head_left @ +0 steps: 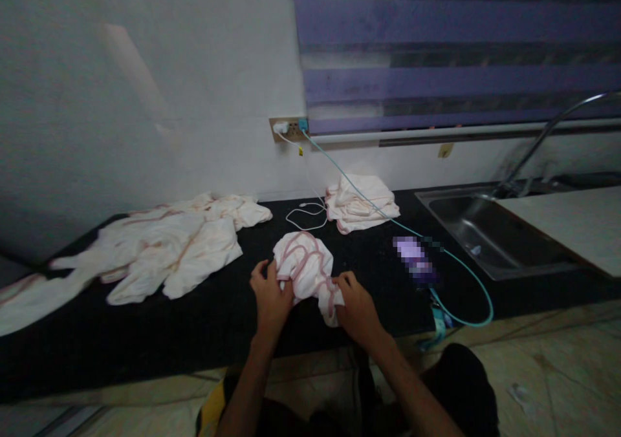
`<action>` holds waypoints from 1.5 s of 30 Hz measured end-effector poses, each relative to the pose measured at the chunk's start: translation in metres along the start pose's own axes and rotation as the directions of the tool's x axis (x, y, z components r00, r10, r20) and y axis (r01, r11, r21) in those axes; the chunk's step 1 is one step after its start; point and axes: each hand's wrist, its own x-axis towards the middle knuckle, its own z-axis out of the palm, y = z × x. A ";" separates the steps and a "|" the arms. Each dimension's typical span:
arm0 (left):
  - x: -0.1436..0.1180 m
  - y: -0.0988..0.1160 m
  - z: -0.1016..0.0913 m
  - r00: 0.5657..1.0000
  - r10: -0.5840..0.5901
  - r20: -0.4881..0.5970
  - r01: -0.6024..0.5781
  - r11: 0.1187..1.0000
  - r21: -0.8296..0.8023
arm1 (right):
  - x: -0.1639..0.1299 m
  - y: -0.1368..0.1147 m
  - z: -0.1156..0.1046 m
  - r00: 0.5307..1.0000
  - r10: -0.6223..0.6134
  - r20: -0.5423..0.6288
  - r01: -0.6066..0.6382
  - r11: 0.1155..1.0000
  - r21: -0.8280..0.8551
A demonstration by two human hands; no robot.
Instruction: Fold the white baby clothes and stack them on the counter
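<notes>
A crumpled white cloth garment with pink trim lies bunched on the black countertop in front of me. My left hand grips its left edge, thumb and fingers closed on the fabric. At the right edge, my right hand pinches a loose corner that hangs toward the counter's front. Behind it rests a stack of folded white garments with the same pink edging. To the left spreads a loose heap of similar white garments, unfolded and overlapping.
A phone, blurred out, lies right of my hands with a teal cable looping from a wall socket. A white cable curls near the stack. Farther right are a steel sink, a faucet and a pale board.
</notes>
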 end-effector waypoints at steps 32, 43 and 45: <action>-0.008 0.005 0.008 0.894 0.187 0.408 -0.076 0.959 -0.274 | 0.018 -0.004 0.041 0.976 0.052 -0.210 -0.023 0.990 0.138; -0.003 0.009 -0.012 0.909 -0.067 0.412 0.303 0.784 -0.541 | 0.016 -0.002 0.028 0.965 0.076 -0.252 0.091 0.802 0.590; -0.002 0.007 -0.012 0.905 -0.092 0.416 0.337 0.751 -0.568 | 0.017 0.000 0.029 0.934 0.171 -0.315 0.079 0.759 0.647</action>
